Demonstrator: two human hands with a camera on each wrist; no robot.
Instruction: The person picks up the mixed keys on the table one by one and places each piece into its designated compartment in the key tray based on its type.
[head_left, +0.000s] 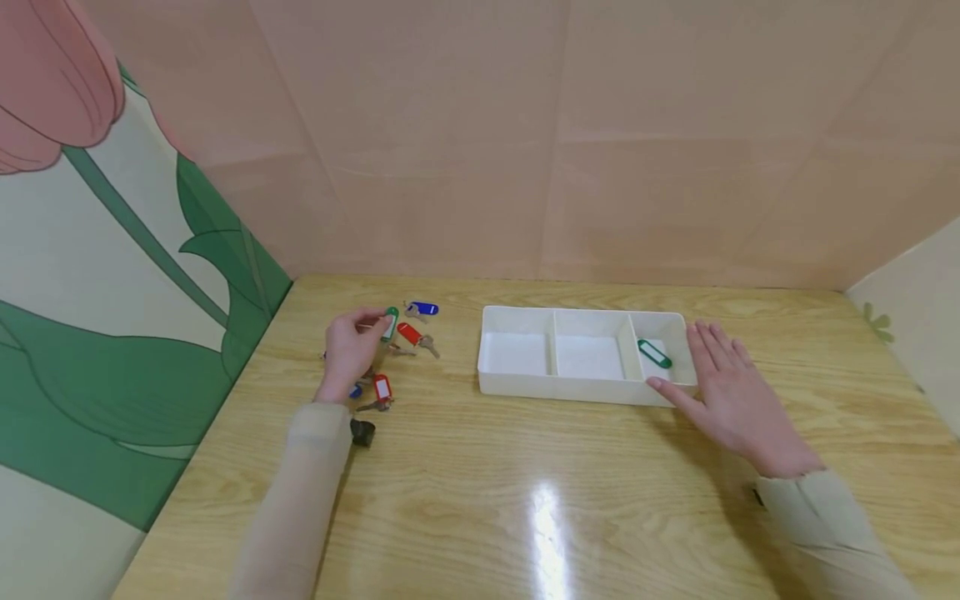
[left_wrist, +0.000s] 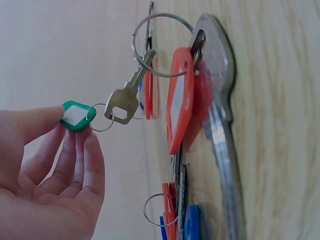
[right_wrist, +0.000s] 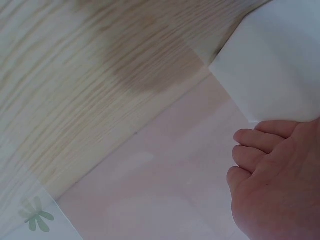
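My left hand (head_left: 351,350) pinches a green key tag (left_wrist: 78,116) between thumb and fingers, and a key (left_wrist: 124,102) hangs from its ring. Below and around that hand lie several tagged keys, among them a red key tag (head_left: 409,333) and a blue key tag (head_left: 424,308). At the right, my right hand (head_left: 731,396) rests with straight fingers against the end of a white three-compartment box (head_left: 570,388). Inside the box's right compartment lies another green key tag (head_left: 655,353); I cannot make out a key on it.
Everything stands on a wood-grain table (head_left: 450,500). A pink wall panel (head_left: 555,167) rises behind it, and a painted flower panel (head_left: 97,333) borders the left side. A white panel (head_left: 915,317) borders the right. One red key tag (head_left: 382,387) lies nearer the front.
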